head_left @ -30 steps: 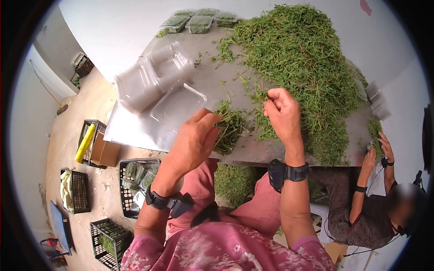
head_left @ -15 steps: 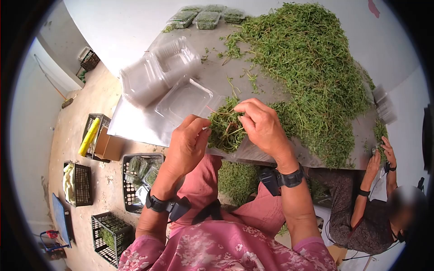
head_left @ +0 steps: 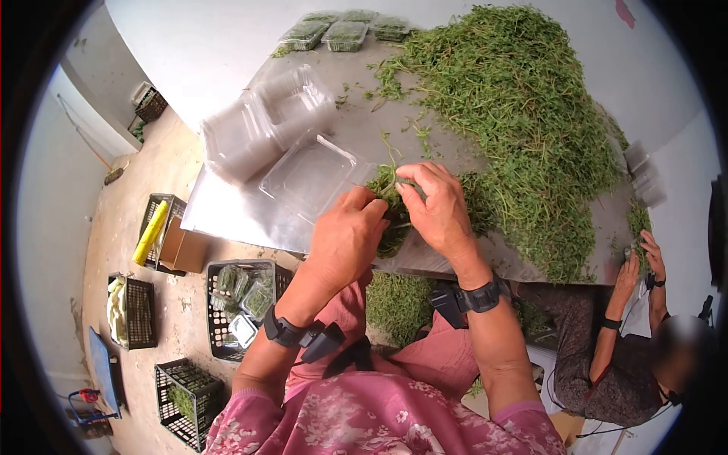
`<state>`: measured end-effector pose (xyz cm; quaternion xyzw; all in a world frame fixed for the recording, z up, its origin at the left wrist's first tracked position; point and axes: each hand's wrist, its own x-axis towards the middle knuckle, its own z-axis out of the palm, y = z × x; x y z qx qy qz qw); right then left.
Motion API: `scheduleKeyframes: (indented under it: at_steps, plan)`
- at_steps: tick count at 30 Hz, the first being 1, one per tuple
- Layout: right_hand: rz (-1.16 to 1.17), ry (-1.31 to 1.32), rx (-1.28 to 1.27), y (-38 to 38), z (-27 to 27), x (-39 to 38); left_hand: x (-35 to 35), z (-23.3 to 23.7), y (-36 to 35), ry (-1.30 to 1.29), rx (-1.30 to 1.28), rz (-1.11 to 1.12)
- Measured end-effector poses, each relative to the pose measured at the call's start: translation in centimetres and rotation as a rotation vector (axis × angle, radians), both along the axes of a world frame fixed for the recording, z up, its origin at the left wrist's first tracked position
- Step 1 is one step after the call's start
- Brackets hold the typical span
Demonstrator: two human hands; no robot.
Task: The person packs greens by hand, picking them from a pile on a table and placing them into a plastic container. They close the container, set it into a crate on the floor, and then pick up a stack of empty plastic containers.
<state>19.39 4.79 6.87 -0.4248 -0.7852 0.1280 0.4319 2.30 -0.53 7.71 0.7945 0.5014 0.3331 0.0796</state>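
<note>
While black crates stand on the floor at the far left, one (head_left: 144, 315) holding pale items, a yellow roll (head_left: 151, 233) leans across another beside a brown cardboard box (head_left: 186, 248). Nearer the person, a low crate (head_left: 214, 413) contains some greens, and a larger crate (head_left: 246, 263) holds clear packages, several with greens inside.

On the grey metal table (head_left: 353, 136), stacked clear trays (head_left: 262, 125) stand near its left side, with a single clear tray (head_left: 312, 174) lying flat just beside them. Filled clear boxes (head_left: 345, 36) sit together at the far edge.

The left hand (head_left: 347, 231) is at the near edge of the table, its fingers curled over a small bunch of greens (head_left: 383, 188); whether they have hold of any stems I cannot tell. The bunch lies between the two hands, partly hidden by them, and a thin sprig sticks up from it. Below the table edge, more greens (head_left: 398, 307) show between the knees.

The right hand (head_left: 440, 208) meets the bunch from the other side, thumb and forefinger drawn close together; what is between them is unclear. Right of it rises a large heap of greens (head_left: 516, 121). At the far right, another person's hands (head_left: 635, 271) are near a few greens at the table's edge.
</note>
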Motion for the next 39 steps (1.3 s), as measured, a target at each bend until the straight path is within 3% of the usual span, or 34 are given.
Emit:
scheduleKeyframes:
  at_steps: [9,15,24,29,33,39]
  plan:
    - [0.131,-0.372,0.106,0.2,-1.1,-0.8,0.4,-1.4,0.3,0.131,-0.038,0.038]
    - [0.101,-0.236,0.110,-0.1,-1.3,-0.7,0.3,-1.7,-0.2,0.094,0.093,-0.006]
    - [-0.014,0.195,0.073,0.9,-0.1,0.4,0.2,1.7,-1.9,0.082,0.116,0.059]
    - [-0.036,0.184,0.000,0.6,0.1,0.4,1.4,1.3,-0.9,0.133,0.163,-0.036]
    - [-0.012,0.189,0.046,0.9,-0.5,0.0,1.1,-1.4,-0.1,0.145,0.054,-0.100]
    - [-0.025,0.144,0.004,1.0,-0.6,0.3,0.4,-1.8,0.6,0.104,0.006,-0.147]
